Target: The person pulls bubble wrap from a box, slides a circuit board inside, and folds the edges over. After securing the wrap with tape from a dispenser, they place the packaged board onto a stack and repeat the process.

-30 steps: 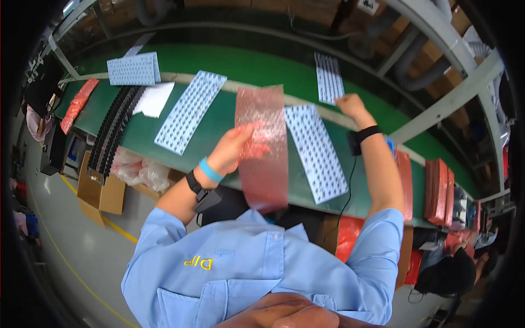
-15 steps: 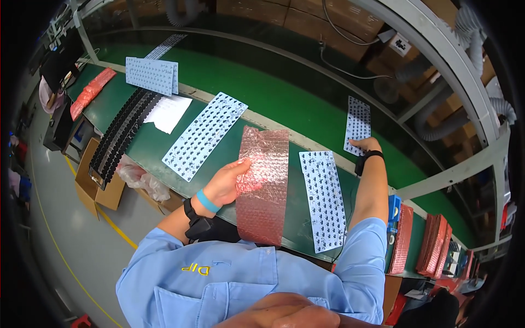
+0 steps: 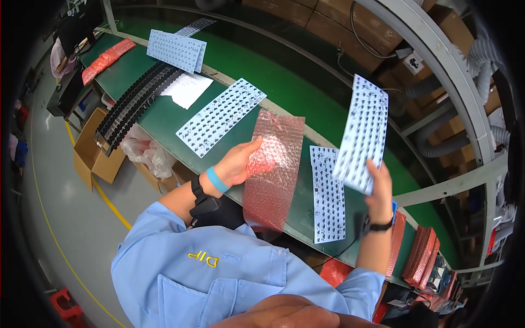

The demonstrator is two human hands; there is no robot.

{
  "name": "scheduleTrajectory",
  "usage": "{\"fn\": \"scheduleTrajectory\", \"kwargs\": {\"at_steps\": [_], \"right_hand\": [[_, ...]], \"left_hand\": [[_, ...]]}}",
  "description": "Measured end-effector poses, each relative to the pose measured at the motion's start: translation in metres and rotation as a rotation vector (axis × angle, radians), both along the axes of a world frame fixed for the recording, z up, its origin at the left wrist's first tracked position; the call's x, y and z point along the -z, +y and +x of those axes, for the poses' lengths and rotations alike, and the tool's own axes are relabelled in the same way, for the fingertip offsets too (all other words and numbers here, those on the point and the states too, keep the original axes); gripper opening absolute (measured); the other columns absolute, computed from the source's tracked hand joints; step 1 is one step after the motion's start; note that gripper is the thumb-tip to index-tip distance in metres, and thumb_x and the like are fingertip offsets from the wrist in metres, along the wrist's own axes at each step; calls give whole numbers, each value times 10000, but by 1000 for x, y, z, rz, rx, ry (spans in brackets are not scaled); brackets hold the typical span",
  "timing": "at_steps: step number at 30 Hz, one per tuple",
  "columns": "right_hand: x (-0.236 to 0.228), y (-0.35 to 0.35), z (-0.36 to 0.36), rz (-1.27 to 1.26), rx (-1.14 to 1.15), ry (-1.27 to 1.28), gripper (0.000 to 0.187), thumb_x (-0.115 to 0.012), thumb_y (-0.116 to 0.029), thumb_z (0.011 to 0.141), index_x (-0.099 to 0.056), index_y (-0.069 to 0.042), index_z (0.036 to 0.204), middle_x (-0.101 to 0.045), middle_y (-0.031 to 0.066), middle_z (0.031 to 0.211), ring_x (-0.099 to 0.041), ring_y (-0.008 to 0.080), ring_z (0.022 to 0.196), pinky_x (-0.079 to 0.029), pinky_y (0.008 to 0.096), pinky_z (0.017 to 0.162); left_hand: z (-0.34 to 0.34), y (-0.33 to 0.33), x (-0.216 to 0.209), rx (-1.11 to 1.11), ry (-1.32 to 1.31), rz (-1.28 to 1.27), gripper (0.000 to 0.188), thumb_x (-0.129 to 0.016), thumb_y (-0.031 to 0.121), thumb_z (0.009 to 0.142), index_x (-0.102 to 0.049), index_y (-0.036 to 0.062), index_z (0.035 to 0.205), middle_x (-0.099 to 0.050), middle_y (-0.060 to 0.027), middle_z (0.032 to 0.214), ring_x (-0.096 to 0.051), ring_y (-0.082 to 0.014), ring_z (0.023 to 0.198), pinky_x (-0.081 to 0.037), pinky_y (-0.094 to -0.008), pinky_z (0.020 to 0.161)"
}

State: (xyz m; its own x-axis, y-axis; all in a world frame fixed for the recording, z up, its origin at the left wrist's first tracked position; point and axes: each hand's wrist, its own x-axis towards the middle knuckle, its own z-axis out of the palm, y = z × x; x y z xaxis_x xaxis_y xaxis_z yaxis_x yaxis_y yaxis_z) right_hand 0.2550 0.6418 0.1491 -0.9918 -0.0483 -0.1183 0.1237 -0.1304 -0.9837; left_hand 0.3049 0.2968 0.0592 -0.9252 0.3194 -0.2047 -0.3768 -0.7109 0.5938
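Observation:
My left hand (image 3: 240, 162) is closed on the edge of a pinkish-red bubble-wrap bag (image 3: 275, 186), held up over the near edge of the bench. In my right hand (image 3: 379, 191) a white keyboard circuit board (image 3: 363, 131) with rows of dark marks is gripped by its lower end and raised nearly upright. Part of another such board (image 3: 329, 208) is hidden behind it; that one lies on the bench between my hands. Left of the bag a further white board (image 3: 221, 117) lies flat and slanted.
At the far left, boards (image 3: 175, 50) stand upright in a black slotted rack (image 3: 136, 104) beside white paper (image 3: 187, 90). A red bubble-wrap bundle (image 3: 108, 60) lies beyond. Stacked red bags (image 3: 421, 256) sit at right. A metal frame post (image 3: 454, 177) slants across the right side.
My right hand has lifted the board from the green strip at the far side and brought it nearer. The left hand still holds the bag, and the view has shifted.

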Motion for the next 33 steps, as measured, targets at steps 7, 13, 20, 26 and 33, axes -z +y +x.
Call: {"fn": "scheduleTrajectory", "kwargs": {"at_steps": [7,13,20,26,33], "right_hand": [[63,-64,170,9,-230,184,363,-642,-30,872,-549,9,1220,-644,68,1132,-601,120,990,-470,303,906],[118,-72,179,-78,-241,127,401,-649,-66,877,-524,-10,1254,-629,55,1153,-588,126,1020,-467,311,921],[128,-72,188,-141,-237,184,300,-627,-56,907,-561,-7,1196,-649,52,1116,-597,105,982,-484,289,876],[92,-68,200,26,-289,101,357,-704,-114,862,-563,-8,1173,-660,42,1042,-606,108,938,-485,285,868],[-52,-34,147,572,66,855,772,-874,-219,618,-482,-17,1252,-529,93,1230,-523,190,1116,-417,305,980]], "left_hand": [[-16,32,-13,75,200,33,436,-396,318,1028,-487,-6,1305,-601,-137,1236,-625,-231,1066,-519,-371,915],[6,54,-43,109,245,103,460,-358,329,1033,-467,-7,1326,-595,-140,1254,-629,-231,1067,-522,-368,911],[37,63,-54,107,274,262,425,-384,286,1032,-452,1,1339,-594,-119,1256,-622,-219,1079,-518,-366,922],[60,60,-56,31,451,-24,379,-490,134,990,-452,24,1351,-592,-97,1254,-593,-180,1109,-482,-358,964],[76,60,-50,116,657,-277,375,-496,127,988,-461,13,1343,-581,-94,1277,-571,-159,1122,-445,-342,983]]}}
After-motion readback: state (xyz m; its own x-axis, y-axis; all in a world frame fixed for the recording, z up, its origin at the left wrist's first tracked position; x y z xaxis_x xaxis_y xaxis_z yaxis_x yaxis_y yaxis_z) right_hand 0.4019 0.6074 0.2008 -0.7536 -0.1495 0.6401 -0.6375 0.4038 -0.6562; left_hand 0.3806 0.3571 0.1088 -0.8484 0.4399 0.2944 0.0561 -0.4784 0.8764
